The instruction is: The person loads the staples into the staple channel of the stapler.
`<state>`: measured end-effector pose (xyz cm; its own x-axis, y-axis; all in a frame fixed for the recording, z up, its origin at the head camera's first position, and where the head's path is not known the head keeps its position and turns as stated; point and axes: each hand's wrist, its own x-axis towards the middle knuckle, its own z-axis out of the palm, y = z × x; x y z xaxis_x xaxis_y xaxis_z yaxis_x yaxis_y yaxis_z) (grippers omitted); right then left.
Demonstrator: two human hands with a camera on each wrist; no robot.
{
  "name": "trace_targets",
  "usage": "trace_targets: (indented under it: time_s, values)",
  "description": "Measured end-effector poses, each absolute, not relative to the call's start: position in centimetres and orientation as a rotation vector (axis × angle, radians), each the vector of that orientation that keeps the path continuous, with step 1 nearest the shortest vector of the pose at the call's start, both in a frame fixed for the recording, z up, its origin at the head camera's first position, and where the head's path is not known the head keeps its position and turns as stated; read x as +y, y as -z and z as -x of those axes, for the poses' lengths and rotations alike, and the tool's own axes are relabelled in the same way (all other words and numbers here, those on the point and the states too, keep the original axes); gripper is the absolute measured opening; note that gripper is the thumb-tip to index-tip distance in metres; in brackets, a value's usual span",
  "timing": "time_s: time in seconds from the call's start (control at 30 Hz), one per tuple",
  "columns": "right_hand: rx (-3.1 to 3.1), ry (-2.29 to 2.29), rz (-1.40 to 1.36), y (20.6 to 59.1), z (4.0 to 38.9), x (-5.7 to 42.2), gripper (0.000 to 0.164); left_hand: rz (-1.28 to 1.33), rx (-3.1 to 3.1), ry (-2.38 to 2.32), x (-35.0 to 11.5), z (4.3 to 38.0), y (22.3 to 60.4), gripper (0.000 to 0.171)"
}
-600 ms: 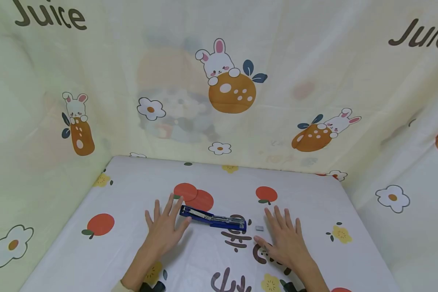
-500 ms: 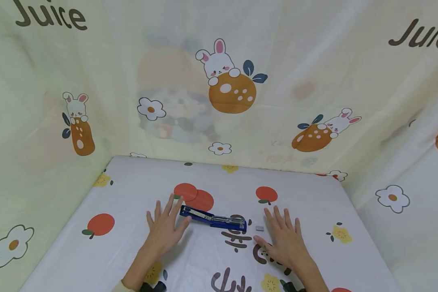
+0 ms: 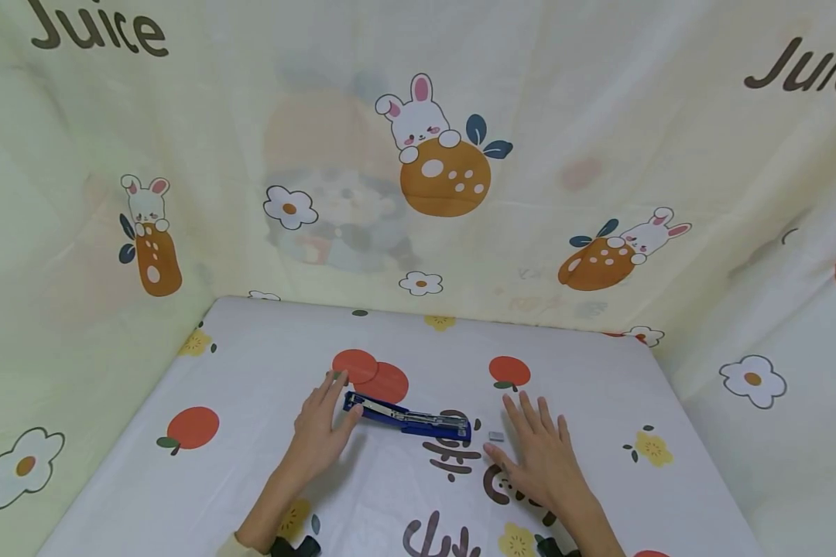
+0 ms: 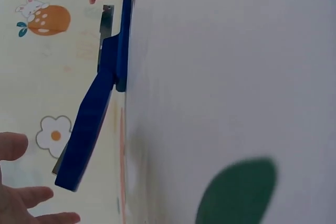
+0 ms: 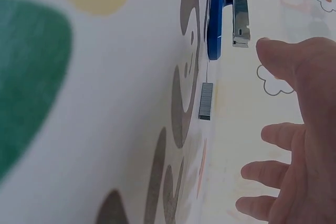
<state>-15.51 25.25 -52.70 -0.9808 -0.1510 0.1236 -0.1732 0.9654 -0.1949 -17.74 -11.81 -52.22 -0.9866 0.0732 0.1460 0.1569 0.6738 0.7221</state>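
Note:
A blue stapler (image 3: 432,425) lies on the table, folded wide open with its metal inside showing. In the left wrist view the stapler's top arm (image 4: 86,129) slants up off its base. My left hand (image 3: 316,437) hovers by the stapler's left end, thumb apart from the loosely extended fingers, holding nothing. A small grey strip of staples (image 3: 496,436) lies just right of the stapler, its ridges visible in the right wrist view. Beside that strip is my right hand (image 3: 549,468), fingers spread and straight above the cloth; its thumb (image 5: 278,59) points toward the stapler's metal end.
A white cloth (image 3: 390,495) printed with fruit, flowers and lettering covers the table. Behind it and along both sides hang pale curtains (image 3: 334,139) with rabbit prints. Dark wrist straps (image 3: 296,546) show at the lower edge.
My left hand has turned and its fingers have drawn closer together, shifting slightly right toward the stapler's end. My right hand has moved very little. The stapler and staples stay put.

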Motion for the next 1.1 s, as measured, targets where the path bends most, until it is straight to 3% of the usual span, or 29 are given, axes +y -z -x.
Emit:
trace_targets:
  time_s: [0.5,1.1]
  values:
    - [-2.953,-0.377,-0.27,52.64,15.74,24.99,0.082,0.16,-2.667,1.468,-11.65,18.19,52.49,0.063]
    - [-2.895,-0.45,-0.257,52.71,15.63,24.62,0.05,0.01,-2.523,1.772,-11.59,18.57,53.18,0.056]
